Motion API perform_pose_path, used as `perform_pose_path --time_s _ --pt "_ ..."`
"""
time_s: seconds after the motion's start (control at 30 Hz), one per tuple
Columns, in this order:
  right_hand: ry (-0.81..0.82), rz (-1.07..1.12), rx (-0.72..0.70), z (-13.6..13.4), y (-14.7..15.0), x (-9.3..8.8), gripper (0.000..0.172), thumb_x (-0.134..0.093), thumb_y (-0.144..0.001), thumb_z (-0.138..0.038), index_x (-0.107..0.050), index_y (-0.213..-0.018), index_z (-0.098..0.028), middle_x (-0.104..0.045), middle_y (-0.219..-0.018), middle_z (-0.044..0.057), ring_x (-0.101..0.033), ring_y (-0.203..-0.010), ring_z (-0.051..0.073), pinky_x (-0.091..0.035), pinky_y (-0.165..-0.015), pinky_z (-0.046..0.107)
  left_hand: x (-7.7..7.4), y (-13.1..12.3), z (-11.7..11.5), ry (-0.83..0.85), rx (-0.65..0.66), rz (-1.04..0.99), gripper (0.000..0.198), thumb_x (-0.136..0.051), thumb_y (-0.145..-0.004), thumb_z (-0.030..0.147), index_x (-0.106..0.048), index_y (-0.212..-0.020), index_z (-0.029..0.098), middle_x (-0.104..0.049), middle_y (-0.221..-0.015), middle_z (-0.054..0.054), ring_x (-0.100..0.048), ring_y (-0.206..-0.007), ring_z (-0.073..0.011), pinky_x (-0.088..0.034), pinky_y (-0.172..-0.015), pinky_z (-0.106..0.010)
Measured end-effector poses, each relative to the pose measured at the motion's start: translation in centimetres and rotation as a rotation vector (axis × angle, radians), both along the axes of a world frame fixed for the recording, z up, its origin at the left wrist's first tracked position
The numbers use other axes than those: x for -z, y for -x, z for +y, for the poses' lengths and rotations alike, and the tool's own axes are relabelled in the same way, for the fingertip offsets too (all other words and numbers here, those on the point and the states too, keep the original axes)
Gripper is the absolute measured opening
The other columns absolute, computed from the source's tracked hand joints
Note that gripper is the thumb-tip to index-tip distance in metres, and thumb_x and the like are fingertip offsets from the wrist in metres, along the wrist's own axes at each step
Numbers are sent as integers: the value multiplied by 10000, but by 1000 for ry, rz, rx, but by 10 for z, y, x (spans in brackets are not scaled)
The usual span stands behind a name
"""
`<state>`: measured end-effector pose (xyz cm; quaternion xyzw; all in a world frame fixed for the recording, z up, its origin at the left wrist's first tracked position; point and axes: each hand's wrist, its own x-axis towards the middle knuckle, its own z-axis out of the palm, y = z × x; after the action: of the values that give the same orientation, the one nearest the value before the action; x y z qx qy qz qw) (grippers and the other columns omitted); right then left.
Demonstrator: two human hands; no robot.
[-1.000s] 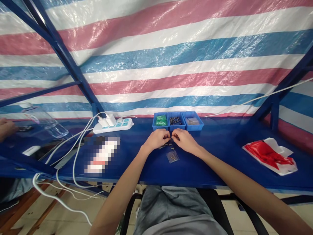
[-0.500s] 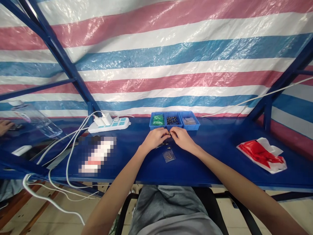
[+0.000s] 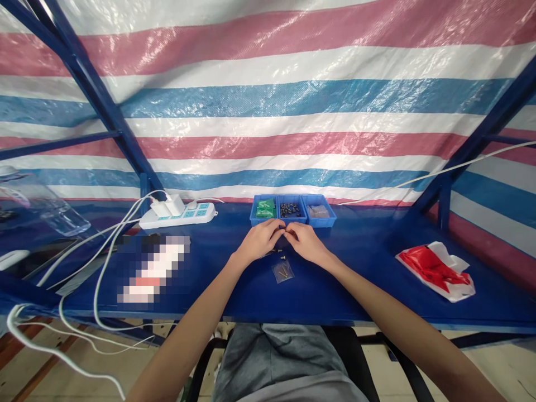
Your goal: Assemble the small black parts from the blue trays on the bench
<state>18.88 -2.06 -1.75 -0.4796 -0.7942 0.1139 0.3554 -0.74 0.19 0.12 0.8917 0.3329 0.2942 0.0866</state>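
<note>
My left hand (image 3: pixel 262 239) and my right hand (image 3: pixel 307 241) meet fingertip to fingertip just in front of three blue bins. Both are closed in a pinch; whatever sits between the fingertips is too small and hidden to name. Green packets (image 3: pixel 265 210) fill the left bin (image 3: pixel 252 212). In the middle one lie several small dark parts (image 3: pixel 290 210), and the right bin (image 3: pixel 324 222) holds clear plastic bags (image 3: pixel 318 211). Below my hands, a small clear bag (image 3: pixel 283 272) with brass-coloured screws lies on the blue table, with a loose screw (image 3: pixel 283 258) beside it.
A white power strip (image 3: pixel 178 216) with plugs and cables stands at the back left, near a clear bottle (image 3: pixel 62 209). A blurred-out item (image 3: pixel 154 271) lies left of my arm. On the right rests a red and white plastic bag (image 3: pixel 435 271). Striped sheeting hangs behind.
The view has shifted slightly, so the table things appear a little lower and further left. My hands stay together in a pinch; the small item between them no longer shows.
</note>
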Motion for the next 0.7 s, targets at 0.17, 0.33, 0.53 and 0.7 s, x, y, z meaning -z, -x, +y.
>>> perform_pose_path --time_s 0.17,0.33,0.53,0.7 --pt "38 93 -23 1 2 -2 181 -545 -944 -215 -580 -767 -201 -629 -736 5 -564 -655 152 -382 -642 273 3 0 1 -6 28 -3 198 -501 -993 222 -600 -1163 236 -653 -1018 -31 -631 -876 -165 -481 -753 -264" --pt "78 158 -43 -1 2 -2 135 -563 -947 -256 -580 -822 -208 -660 -774 9 -609 -695 166 -429 -680 283 7 1 3 -1 12 4 165 -515 -1002 272 -602 -1134 226 -640 -966 -20 -614 -827 -156 -459 -708 -256" --pt "15 224 -90 -3 2 -3 78 -509 -965 -220 -581 -995 -215 -687 -857 29 -662 -783 181 -478 -724 282 5 0 2 -16 -14 15 221 -446 -1046 345 -621 -1055 210 -645 -972 -33 -624 -847 -163 -466 -746 -269" --pt "-29 232 -118 -1 3 -1 128 -491 -948 -159 -595 -1002 -213 -680 -876 29 -663 -805 182 -477 -740 282 6 -1 2 8 -17 8 300 -389 -1068 386 -631 -1051 210 -661 -985 -41 -641 -882 -174 -473 -781 -278"
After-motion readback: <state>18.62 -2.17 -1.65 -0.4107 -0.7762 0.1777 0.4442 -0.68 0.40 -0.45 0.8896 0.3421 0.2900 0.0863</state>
